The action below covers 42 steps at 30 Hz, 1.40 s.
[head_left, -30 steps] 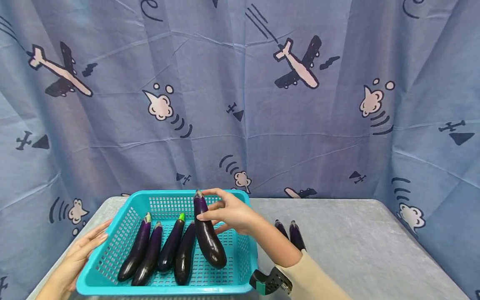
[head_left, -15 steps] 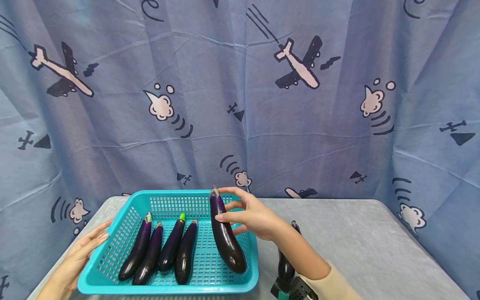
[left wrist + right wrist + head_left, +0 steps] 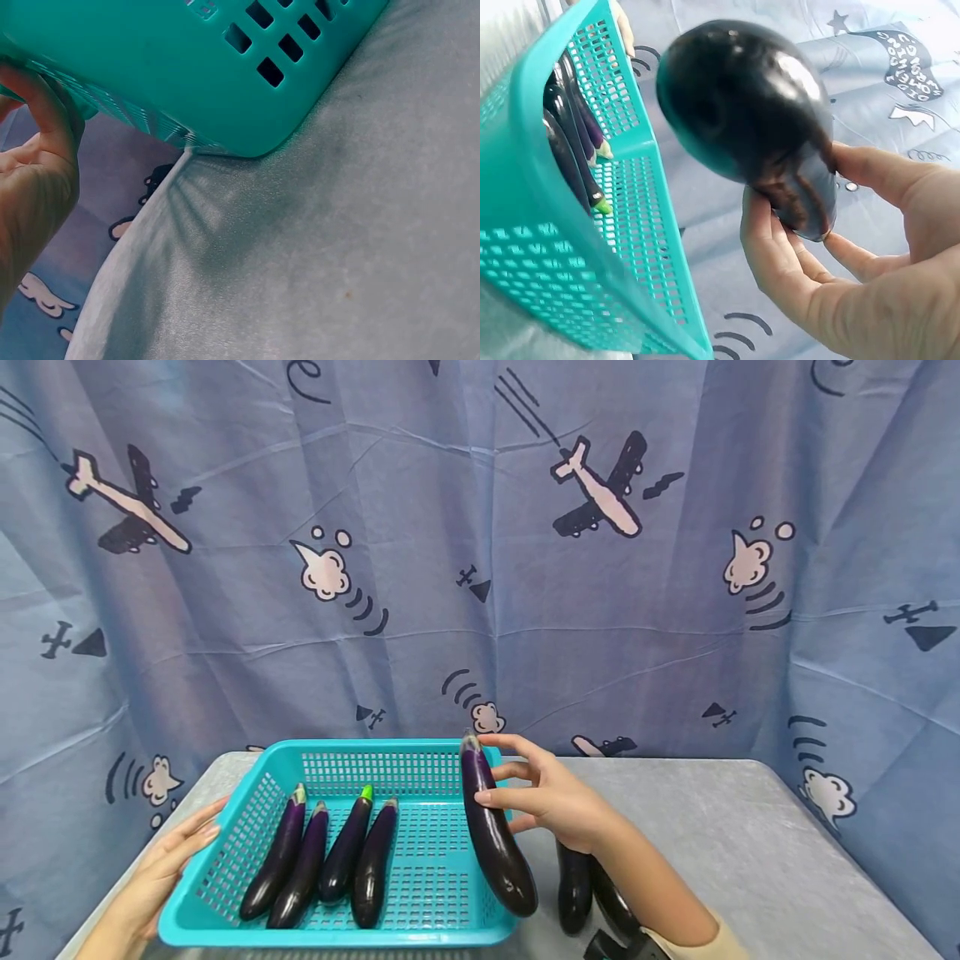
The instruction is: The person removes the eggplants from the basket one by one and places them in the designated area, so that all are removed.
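My right hand [image 3: 558, 797] pinches a dark purple eggplant [image 3: 495, 835] between thumb and fingers, over the basket's right rim. In the right wrist view the held eggplant [image 3: 742, 97] points its thick end at the camera, apart from the basket wall. A turquoise plastic basket [image 3: 435, 937] stands on the table, with several eggplants [image 3: 375, 864] side by side in its left half. At the basket's left rim, my left hand [image 3: 161, 860] grips the edge. The left wrist view shows that hand [image 3: 37, 165] at the rim, its fingertips partly hidden.
Right of the basket, two more eggplants [image 3: 573, 889] lie on the grey table [image 3: 750, 843], partly covered by my right forearm. Behind the table hangs a blue curtain [image 3: 420, 568] printed with airplanes.
My right hand has carried the eggplant rightward, from above the basket's middle to its right rim. The left hand keeps its place on the basket.
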Available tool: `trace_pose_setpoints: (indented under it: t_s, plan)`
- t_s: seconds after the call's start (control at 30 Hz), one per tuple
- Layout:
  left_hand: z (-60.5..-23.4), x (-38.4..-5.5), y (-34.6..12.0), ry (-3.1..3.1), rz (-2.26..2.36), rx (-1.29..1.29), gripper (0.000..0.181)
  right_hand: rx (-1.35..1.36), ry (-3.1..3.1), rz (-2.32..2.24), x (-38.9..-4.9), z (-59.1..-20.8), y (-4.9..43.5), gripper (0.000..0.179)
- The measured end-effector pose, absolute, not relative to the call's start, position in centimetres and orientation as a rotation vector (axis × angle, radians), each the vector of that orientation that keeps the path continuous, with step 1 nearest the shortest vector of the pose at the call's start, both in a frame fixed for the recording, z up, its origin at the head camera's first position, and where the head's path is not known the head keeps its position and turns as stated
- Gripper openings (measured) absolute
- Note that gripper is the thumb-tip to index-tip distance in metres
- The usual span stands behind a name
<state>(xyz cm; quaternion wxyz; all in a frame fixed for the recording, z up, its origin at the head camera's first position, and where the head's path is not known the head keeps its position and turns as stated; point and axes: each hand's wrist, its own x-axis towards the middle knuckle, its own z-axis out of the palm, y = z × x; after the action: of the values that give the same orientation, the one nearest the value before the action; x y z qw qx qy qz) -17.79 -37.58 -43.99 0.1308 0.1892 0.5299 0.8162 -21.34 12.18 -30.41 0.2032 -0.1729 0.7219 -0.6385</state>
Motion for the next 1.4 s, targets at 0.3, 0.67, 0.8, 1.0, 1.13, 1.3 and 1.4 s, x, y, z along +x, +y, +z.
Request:
trace_pose_setpoints:
  t_s: [0.3,0.67,0.8,1.0,1.13,1.3,1.4]
  plan:
    - [-43.9,-17.7,-37.6,1.563,2.362,0.533,0.058,-0.442,2.065,-1.800,-20.7,-30.8,15.2,0.077]
    - [-43.9,-17.7,-37.5,1.574,2.365,0.541,0.058,-0.353,2.114,-1.810,-19.9,-31.6,18.1,0.079]
    - [-43.9,-17.7,-37.4,1.577,2.370,0.533,0.058,-0.361,2.091,-1.837,-19.7,-31.8,19.1,0.081]
    - [-43.8,-17.7,-37.3,1.560,2.373,0.543,0.058,-0.325,2.109,-1.814,-19.4,-32.3,20.6,0.080]
    - [-43.9,-17.7,-37.4,1.551,2.372,0.544,0.058,-0.294,2.114,-1.812,-19.3,-32.6,21.5,0.077]
    - [-43.8,-17.7,-37.4,1.577,2.368,0.521,0.057,-0.269,2.108,-1.822,-19.3,-32.9,22.6,0.073]
    - [-43.8,-17.7,-37.5,1.598,2.363,0.514,0.057,-0.253,2.117,-1.819,-19.3,-33.2,23.1,0.073]
